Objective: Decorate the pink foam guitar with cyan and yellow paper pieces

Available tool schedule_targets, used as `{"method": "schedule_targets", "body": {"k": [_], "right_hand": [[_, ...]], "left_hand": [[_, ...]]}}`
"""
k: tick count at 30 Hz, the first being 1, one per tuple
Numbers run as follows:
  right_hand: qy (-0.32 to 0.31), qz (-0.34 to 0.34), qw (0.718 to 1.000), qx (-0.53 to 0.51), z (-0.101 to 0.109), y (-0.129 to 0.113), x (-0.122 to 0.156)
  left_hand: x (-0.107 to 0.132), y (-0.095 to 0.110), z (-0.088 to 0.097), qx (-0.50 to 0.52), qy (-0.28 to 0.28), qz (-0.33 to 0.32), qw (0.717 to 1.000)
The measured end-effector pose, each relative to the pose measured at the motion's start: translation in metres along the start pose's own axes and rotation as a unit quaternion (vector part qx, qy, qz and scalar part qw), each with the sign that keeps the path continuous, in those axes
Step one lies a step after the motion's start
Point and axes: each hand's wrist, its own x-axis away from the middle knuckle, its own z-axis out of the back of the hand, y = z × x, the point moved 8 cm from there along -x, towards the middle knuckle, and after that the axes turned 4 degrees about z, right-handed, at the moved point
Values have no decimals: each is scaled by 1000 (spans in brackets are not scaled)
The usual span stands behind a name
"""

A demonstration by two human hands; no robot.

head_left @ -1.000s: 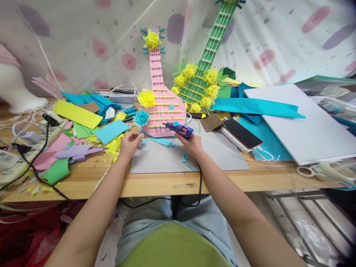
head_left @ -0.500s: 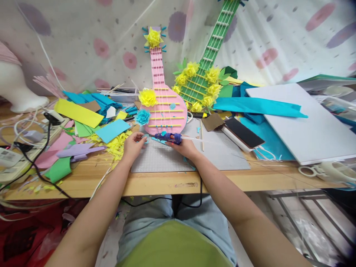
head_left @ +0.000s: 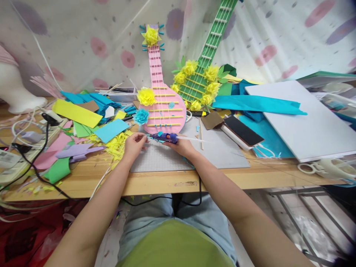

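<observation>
My right hand (head_left: 183,145) is wrapped around a dark blue hot glue gun (head_left: 169,138), a clear glue stick (head_left: 191,138) poking out of its back end. The gun's nozzle points left and reaches the fingertips of my left hand (head_left: 135,145). Those fingers are pinched on a small light-blue piece, mostly hidden by them. Both hands are over a grey cutting mat (head_left: 155,159). Just behind them leans a pink paper lute (head_left: 178,105) with strings, yellow bars, a yellow paper flower (head_left: 146,96) and a blue paper flower (head_left: 141,116).
A green paper lute (head_left: 211,48) with yellow flowers leans at the back. Paper scraps, including a yellow strip (head_left: 77,113), and a power strip (head_left: 33,150) crowd the left. On the right lie a phone (head_left: 243,129), a white board (head_left: 314,129) and scissors (head_left: 307,168).
The glue gun has shifted slightly left, bringing its nozzle to my left fingertips. My left hand stays nearly in place, still pinched. The view has moved a little.
</observation>
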Motion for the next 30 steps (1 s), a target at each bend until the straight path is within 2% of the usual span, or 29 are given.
{"method": "schedule_targets", "body": {"k": [14, 23, 30], "right_hand": [[-5, 14, 1000, 7, 3, -8, -1], [3, -11, 1000, -12, 5, -6, -1], [28, -4, 999, -23, 8, -3, 0]], "left_hand": [[0, 0, -1, 2, -5, -3, 1000], [3, 5, -3, -3, -8, 7, 1000], [6, 11, -5, -6, -27, -22, 999]]}}
